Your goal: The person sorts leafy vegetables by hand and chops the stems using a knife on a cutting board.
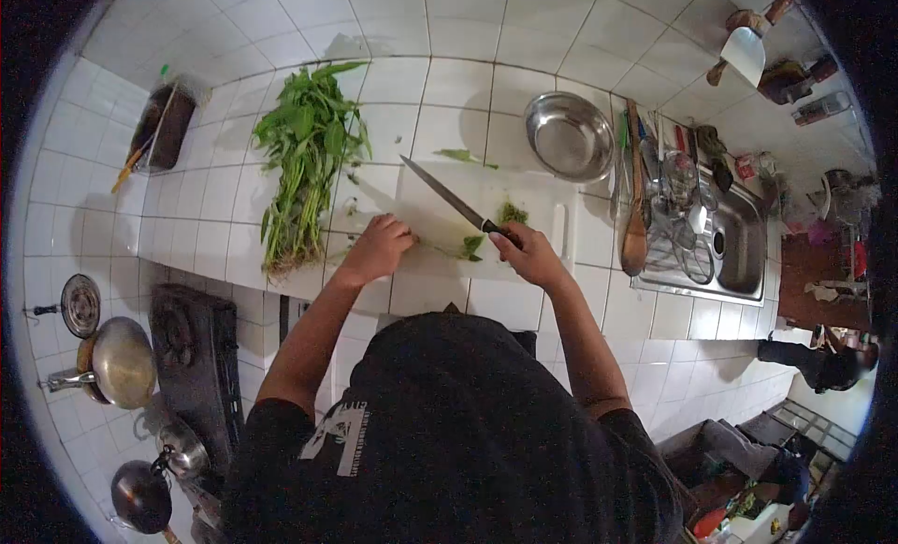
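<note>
Head view: holding knife [443,192] in right hand [531,258] over board [545,190], left hand [378,251] narrow by stem [438,248], can't tell if gripping; small pile [512,213] cut, big bunch of greens [304,142] apparently left to do, beside board.

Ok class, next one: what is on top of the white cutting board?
Chopped greens and a green leaf lie on the board. The right hand, gripping a knife, hides whatever is beneath it.
</note>
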The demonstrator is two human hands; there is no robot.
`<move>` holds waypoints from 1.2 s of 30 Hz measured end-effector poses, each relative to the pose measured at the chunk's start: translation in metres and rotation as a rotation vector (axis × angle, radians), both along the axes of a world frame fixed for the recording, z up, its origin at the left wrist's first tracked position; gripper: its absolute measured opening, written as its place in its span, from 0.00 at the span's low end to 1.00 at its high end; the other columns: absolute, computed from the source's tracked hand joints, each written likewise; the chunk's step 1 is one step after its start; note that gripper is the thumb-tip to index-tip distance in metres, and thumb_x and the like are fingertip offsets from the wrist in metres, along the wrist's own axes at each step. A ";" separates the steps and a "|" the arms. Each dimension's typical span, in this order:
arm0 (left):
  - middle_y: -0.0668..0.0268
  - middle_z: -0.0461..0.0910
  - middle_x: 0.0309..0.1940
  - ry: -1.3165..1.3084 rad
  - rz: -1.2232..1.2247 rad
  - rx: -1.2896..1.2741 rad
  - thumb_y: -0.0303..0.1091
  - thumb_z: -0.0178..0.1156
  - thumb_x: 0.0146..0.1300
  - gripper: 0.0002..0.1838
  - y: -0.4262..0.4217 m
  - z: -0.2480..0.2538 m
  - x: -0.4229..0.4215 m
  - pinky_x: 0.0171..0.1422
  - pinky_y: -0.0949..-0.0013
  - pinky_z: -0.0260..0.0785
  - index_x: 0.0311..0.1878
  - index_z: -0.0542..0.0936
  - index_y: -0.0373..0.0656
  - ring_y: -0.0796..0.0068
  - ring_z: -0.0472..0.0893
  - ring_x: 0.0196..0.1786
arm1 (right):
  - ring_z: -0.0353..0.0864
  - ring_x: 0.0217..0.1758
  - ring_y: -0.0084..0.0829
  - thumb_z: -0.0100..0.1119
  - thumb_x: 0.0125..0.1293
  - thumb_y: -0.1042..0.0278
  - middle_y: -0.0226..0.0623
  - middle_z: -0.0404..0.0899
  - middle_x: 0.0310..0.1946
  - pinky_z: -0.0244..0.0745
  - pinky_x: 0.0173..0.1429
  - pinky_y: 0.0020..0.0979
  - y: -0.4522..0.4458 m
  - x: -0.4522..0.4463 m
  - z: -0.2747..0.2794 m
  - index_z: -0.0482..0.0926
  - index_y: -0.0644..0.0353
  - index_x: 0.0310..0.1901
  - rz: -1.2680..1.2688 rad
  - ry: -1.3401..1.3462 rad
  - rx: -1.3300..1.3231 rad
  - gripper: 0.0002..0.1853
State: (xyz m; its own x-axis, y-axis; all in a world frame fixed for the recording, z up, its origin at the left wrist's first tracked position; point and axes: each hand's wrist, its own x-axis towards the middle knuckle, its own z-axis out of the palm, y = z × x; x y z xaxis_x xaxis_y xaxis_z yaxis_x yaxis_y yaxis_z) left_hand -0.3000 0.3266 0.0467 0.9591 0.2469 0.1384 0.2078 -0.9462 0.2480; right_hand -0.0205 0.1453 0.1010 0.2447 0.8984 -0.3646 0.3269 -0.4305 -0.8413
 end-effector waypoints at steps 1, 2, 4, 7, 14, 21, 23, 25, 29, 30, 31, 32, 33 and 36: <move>0.63 0.79 0.44 0.017 0.000 0.028 0.29 0.63 0.52 0.17 0.002 -0.002 -0.002 0.66 0.51 0.66 0.47 0.84 0.46 0.55 0.77 0.57 | 0.80 0.30 0.33 0.60 0.74 0.51 0.41 0.80 0.25 0.75 0.38 0.37 -0.006 -0.003 -0.002 0.80 0.63 0.42 0.029 -0.023 -0.018 0.19; 0.62 0.79 0.46 -0.013 0.007 -0.048 0.30 0.63 0.51 0.19 0.003 -0.007 -0.005 0.67 0.51 0.66 0.49 0.84 0.46 0.54 0.77 0.58 | 0.80 0.30 0.33 0.60 0.74 0.51 0.41 0.80 0.25 0.75 0.38 0.37 -0.013 -0.007 -0.003 0.80 0.63 0.42 0.031 -0.021 -0.027 0.19; 0.63 0.79 0.46 -0.039 0.022 -0.019 0.29 0.63 0.51 0.19 0.000 -0.007 -0.004 0.68 0.51 0.65 0.49 0.84 0.46 0.55 0.77 0.58 | 0.81 0.30 0.40 0.58 0.75 0.50 0.46 0.81 0.25 0.75 0.39 0.41 -0.025 -0.015 -0.002 0.80 0.62 0.44 0.053 -0.117 -0.045 0.20; 0.63 0.80 0.48 -0.059 0.036 0.008 0.29 0.63 0.50 0.20 0.000 -0.014 -0.007 0.69 0.51 0.65 0.50 0.84 0.45 0.55 0.76 0.58 | 0.81 0.31 0.46 0.56 0.75 0.49 0.50 0.80 0.26 0.74 0.39 0.44 -0.038 -0.022 -0.011 0.80 0.62 0.46 0.051 -0.075 -0.055 0.20; 0.62 0.79 0.50 -0.010 0.022 0.014 0.28 0.63 0.50 0.21 0.001 -0.014 -0.006 0.69 0.50 0.64 0.51 0.84 0.45 0.55 0.75 0.60 | 0.80 0.29 0.45 0.57 0.75 0.51 0.49 0.80 0.26 0.74 0.39 0.43 -0.034 -0.030 -0.021 0.80 0.61 0.47 -0.034 -0.071 -0.061 0.19; 0.62 0.79 0.49 -0.067 0.037 -0.042 0.27 0.63 0.49 0.19 0.004 -0.013 -0.003 0.69 0.50 0.63 0.48 0.85 0.44 0.54 0.76 0.58 | 0.84 0.33 0.49 0.58 0.74 0.53 0.51 0.82 0.29 0.76 0.40 0.44 -0.016 -0.038 -0.010 0.80 0.62 0.47 0.006 -0.151 -0.010 0.17; 0.61 0.79 0.48 -0.063 0.045 -0.066 0.26 0.62 0.49 0.19 0.003 -0.011 -0.002 0.68 0.49 0.63 0.48 0.85 0.43 0.54 0.76 0.57 | 0.85 0.35 0.50 0.59 0.74 0.53 0.52 0.83 0.29 0.77 0.41 0.46 -0.012 -0.043 -0.010 0.80 0.62 0.46 0.003 -0.152 -0.007 0.17; 0.60 0.78 0.48 -0.065 0.050 -0.080 0.26 0.62 0.48 0.19 0.003 -0.014 -0.002 0.68 0.49 0.63 0.48 0.85 0.43 0.53 0.76 0.57 | 0.86 0.36 0.55 0.58 0.74 0.53 0.55 0.83 0.30 0.77 0.41 0.48 -0.008 -0.048 -0.015 0.80 0.63 0.46 0.010 -0.182 0.091 0.18; 0.58 0.78 0.50 -0.075 0.091 -0.094 0.26 0.62 0.48 0.19 -0.002 -0.014 -0.002 0.69 0.48 0.63 0.47 0.85 0.43 0.52 0.76 0.58 | 0.85 0.36 0.58 0.58 0.74 0.53 0.57 0.83 0.30 0.77 0.41 0.49 0.001 -0.062 -0.028 0.80 0.64 0.45 -0.018 -0.183 0.076 0.18; 0.58 0.78 0.50 -0.075 0.093 -0.094 0.26 0.62 0.48 0.19 -0.002 -0.014 -0.003 0.69 0.48 0.63 0.47 0.85 0.43 0.52 0.76 0.58 | 0.84 0.37 0.59 0.58 0.74 0.52 0.58 0.83 0.30 0.77 0.42 0.50 0.004 -0.066 -0.026 0.80 0.64 0.44 -0.030 -0.171 0.044 0.19; 0.58 0.78 0.51 -0.085 0.092 -0.094 0.27 0.62 0.49 0.19 -0.003 -0.014 -0.003 0.69 0.48 0.63 0.47 0.85 0.43 0.52 0.76 0.58 | 0.84 0.37 0.60 0.58 0.74 0.52 0.58 0.83 0.30 0.77 0.42 0.51 0.006 -0.069 -0.025 0.79 0.64 0.44 -0.042 -0.159 0.011 0.19; 0.58 0.77 0.51 -0.096 0.090 -0.094 0.27 0.62 0.49 0.18 -0.003 -0.015 -0.003 0.68 0.48 0.63 0.47 0.85 0.43 0.51 0.76 0.58 | 0.84 0.37 0.60 0.58 0.74 0.52 0.58 0.83 0.30 0.77 0.42 0.51 0.008 -0.073 -0.026 0.79 0.64 0.44 -0.040 -0.160 0.010 0.19; 0.58 0.77 0.51 -0.096 0.092 -0.093 0.27 0.62 0.49 0.18 -0.003 -0.015 -0.004 0.68 0.48 0.63 0.47 0.85 0.43 0.51 0.76 0.58 | 0.84 0.37 0.61 0.57 0.74 0.51 0.59 0.82 0.30 0.77 0.42 0.52 0.010 -0.076 -0.029 0.79 0.64 0.44 -0.047 -0.166 0.021 0.19; 0.59 0.78 0.51 -0.101 0.091 -0.053 0.27 0.62 0.50 0.18 -0.003 -0.015 -0.004 0.68 0.48 0.64 0.47 0.84 0.43 0.52 0.75 0.59 | 0.83 0.37 0.62 0.56 0.75 0.51 0.59 0.82 0.29 0.77 0.42 0.53 0.015 -0.080 -0.040 0.78 0.64 0.44 -0.038 -0.184 0.077 0.20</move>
State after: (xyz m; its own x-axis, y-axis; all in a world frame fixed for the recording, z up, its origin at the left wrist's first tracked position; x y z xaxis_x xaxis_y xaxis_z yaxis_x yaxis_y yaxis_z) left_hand -0.3037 0.3233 0.0320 0.9141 0.3420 0.2178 0.2639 -0.9097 0.3207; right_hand -0.1009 0.1602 0.0611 0.3351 0.9107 -0.2414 0.4630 -0.3824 -0.7997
